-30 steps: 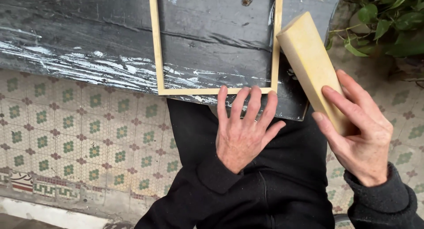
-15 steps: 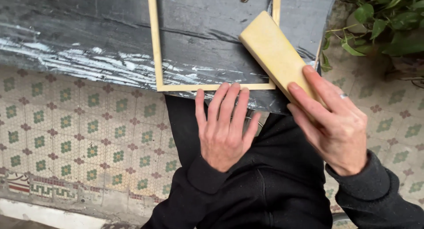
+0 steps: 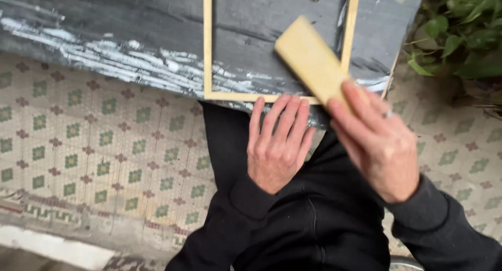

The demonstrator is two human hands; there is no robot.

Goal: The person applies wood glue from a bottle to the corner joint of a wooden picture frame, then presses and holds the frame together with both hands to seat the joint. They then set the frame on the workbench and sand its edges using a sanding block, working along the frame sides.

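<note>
A thin pale wooden frame (image 3: 208,51) lies flat on a dark, paint-streaked table top (image 3: 104,25). My left hand (image 3: 277,145) rests flat, fingers together, with its fingertips on the frame's near rail at the table's edge. My right hand (image 3: 379,143) grips one end of a pale yellowish wooden block (image 3: 311,59). The block points up and to the left, lying over the frame's near right corner. Both arms wear black sleeves.
Below the table is a tiled floor (image 3: 94,145) with green and red patterns. A leafy green plant (image 3: 460,36) stands at the upper right beside the table's end. My dark-clothed legs (image 3: 314,224) fill the lower middle.
My right hand has swung the block leftward and down, from beside the frame to over its near right corner. My left hand has slid a little forward onto the near rail.
</note>
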